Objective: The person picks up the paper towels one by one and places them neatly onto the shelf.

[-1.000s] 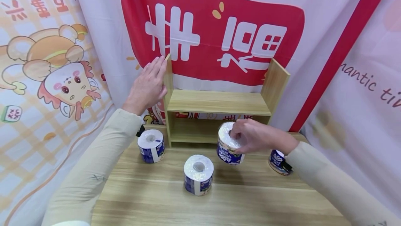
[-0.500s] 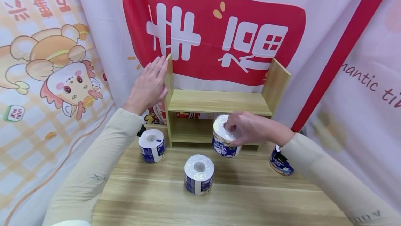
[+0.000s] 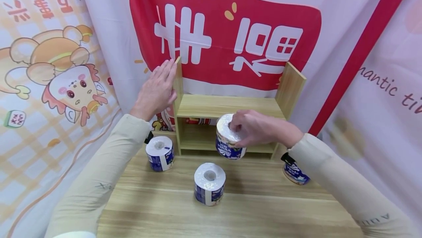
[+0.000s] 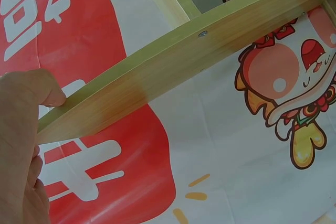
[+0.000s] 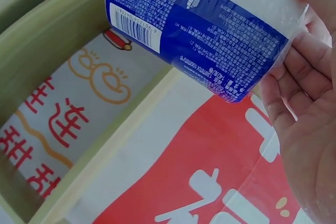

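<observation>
The left hand [image 3: 155,93] is straight-fingered, the right hand [image 3: 255,127] pinching.

You work in a curtained booth, with printed fabric hangings [image 3: 217,14] on three sides of your wood-grain table [image 3: 257,212].

I am looking out over a pale bench [image 3: 263,216], its wood grain running crosswise. Behind it a white cloth [image 3: 108,22] is hanging, carrying a red panel [image 3: 219,14] where big white characters [image 3: 188,36] are standing out near small yellow drops [image 3: 229,14]. On my left, a plaid cloth [image 3: 36,124] is showing orange checks and an upside-down cartoon figure [image 3: 74,93]. On my right, a red stripe [image 3: 356,58] is slanting down towards the bench, and beyond it a pinkish-white cloth [image 3: 389,131] is bearing dark writing [image 3: 389,87]. Soft light is falling, leaving faint shadows on the wood.
</observation>
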`<action>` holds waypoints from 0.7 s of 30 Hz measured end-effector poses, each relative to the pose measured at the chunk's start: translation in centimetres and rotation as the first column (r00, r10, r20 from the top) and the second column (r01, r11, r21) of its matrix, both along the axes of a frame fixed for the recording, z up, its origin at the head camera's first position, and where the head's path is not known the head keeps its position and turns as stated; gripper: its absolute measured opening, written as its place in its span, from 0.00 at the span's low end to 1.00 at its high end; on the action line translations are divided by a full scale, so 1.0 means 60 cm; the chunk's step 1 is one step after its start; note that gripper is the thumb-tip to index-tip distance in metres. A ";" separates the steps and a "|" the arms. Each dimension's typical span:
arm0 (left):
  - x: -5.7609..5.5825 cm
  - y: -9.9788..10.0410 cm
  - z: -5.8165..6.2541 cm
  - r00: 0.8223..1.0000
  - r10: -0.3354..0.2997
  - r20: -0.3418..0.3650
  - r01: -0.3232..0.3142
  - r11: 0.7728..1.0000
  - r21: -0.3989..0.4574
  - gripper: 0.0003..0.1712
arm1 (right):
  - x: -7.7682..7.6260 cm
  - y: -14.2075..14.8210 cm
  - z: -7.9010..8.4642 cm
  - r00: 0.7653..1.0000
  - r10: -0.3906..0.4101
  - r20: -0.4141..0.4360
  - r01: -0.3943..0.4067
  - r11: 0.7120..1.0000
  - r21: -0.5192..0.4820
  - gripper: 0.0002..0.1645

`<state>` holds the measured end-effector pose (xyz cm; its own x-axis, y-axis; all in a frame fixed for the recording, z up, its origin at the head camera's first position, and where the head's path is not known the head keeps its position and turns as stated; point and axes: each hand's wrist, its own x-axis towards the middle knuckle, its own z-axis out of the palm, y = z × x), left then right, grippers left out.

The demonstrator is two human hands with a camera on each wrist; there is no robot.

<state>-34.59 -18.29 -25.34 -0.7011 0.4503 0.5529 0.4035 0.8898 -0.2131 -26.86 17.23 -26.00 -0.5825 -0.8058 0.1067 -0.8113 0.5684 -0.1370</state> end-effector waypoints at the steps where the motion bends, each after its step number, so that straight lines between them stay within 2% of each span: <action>1: 0.000 0.000 0.000 1.000 0.001 -0.001 -0.001 1.000 -0.002 0.53 | -0.001 -0.002 0.002 1.000 0.002 -0.002 -0.002 1.000 0.001 0.21; 12: 0.005 0.000 0.004 1.000 0.006 -0.006 -0.006 1.000 -0.015 0.53 | -0.013 -0.021 0.025 1.000 -0.012 0.002 0.012 1.000 0.000 0.23; 21: 0.010 -0.001 0.005 0.999 0.029 0.017 -0.029 0.999 -0.022 0.53 | -0.026 -0.044 0.041 1.000 -0.002 0.004 0.002 1.000 -0.004 0.25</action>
